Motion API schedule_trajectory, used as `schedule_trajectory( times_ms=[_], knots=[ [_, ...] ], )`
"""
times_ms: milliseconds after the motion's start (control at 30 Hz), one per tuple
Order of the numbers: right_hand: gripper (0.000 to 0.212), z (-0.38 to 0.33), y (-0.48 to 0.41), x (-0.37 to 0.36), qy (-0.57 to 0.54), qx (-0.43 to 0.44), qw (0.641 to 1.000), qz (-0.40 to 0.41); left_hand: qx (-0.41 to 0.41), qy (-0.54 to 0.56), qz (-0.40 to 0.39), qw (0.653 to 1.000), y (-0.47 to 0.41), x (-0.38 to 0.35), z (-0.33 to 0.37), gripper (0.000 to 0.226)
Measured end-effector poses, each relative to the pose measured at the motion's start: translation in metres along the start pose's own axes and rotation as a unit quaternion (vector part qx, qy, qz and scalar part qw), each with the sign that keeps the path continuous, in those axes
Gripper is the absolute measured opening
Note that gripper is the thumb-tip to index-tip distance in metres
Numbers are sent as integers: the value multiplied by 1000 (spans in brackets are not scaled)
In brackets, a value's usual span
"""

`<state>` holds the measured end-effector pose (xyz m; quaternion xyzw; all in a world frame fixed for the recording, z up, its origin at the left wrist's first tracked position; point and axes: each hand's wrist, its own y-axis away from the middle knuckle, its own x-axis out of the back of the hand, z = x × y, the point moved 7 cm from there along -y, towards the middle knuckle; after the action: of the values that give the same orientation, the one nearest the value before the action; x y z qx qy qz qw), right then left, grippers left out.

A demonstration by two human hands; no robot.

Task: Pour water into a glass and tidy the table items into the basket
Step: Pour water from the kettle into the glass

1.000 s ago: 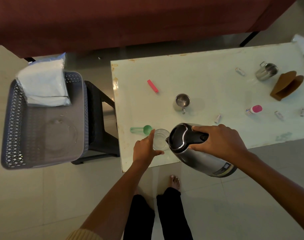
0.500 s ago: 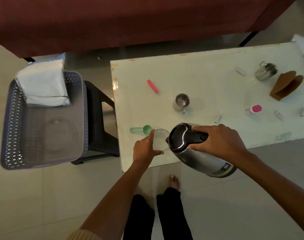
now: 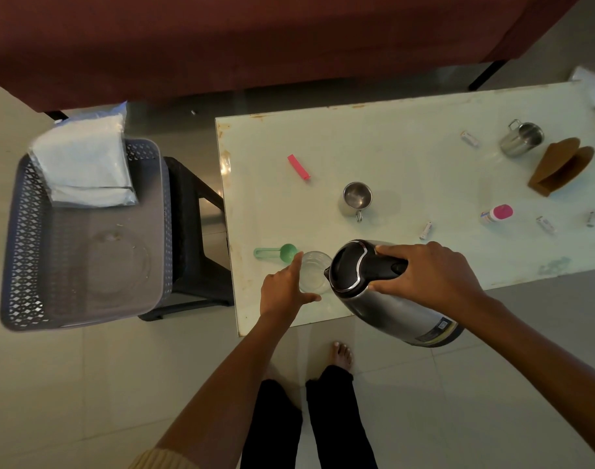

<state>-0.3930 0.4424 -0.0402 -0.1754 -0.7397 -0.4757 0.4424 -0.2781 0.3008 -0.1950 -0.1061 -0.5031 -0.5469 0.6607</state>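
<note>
**Kettle spout at the glass rim: pour step in hand**

We note the right hand (image 3: pixel 428 275) closed round the black handle of the kettle (image 3: pixel 390 309), with fingers over the top. The kettle is tilted. Its long axis runs from the base, which hangs out past the near edge of the table (image 3: pixel 373 147), up and left to the spout. The spout sits at the right side of the rim of the glass (image 3: pixel 314 270).

The glass stands near the table's near-left corner, just beside a green scoop (image 3: pixel 278 252). The left hand (image 3: pixel 282 289) holds it, forefinger round the far side and thumb round the near side. We cannot make out the other fingers. We also cannot tell whether water is running, or how full the glass is.

Our judgement is that pouring is under way and tidying has not begun. The basket (image 3: pixel 17 231) stands well apart to the left, so the left hand is the nearer one for it. A steel cup (image 3: pixel 357 198) is among the items waiting on the table.
</note>
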Motion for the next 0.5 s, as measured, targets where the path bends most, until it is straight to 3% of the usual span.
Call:
schedule_trajectory(
  times_ms=[500],
  knots=[
    [63,0,0,0,-3,-5,1000,0,6,-2,-8,1000,0,-1,-1,92]
  ],
)
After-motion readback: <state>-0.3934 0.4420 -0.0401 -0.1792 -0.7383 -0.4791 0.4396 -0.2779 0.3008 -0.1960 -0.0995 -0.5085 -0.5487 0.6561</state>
